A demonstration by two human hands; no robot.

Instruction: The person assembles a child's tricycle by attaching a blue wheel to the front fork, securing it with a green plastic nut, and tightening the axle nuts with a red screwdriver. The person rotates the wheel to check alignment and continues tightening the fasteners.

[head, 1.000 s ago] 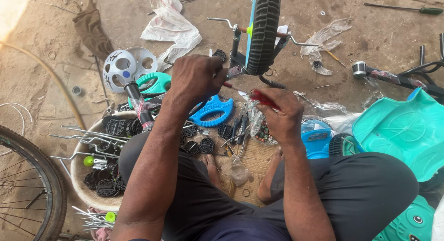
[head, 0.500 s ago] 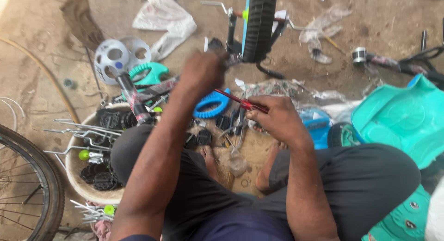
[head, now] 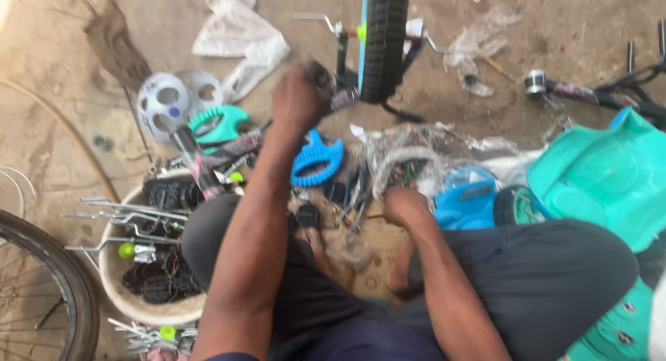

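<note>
My left hand point(head: 298, 101) is stretched forward and closed on the patterned frame end point(head: 341, 97) beside the small black bicycle wheel point(head: 381, 42), which stands upright ahead of me. My right hand point(head: 406, 205) is low, resting among a pile of dark hand tools point(head: 354, 194) on the ground between my knees. Blur hides its fingers, and I see nothing clearly held in it. A blue plastic guard point(head: 318, 160) lies just under my left forearm.
A round basin point(head: 139, 302) with black parts and metal rods sits at my left. A white disc point(head: 166, 101), a teal guard point(head: 218, 125), teal plastic seats point(head: 610, 174), a blue box point(head: 465, 201) and a large spoked wheel point(head: 41, 291) surround me on the dirt floor.
My right hand dropped from beside the wheel down to the tools on the ground; the red-handled tool it held is out of sight. My left hand stayed at the wheel.
</note>
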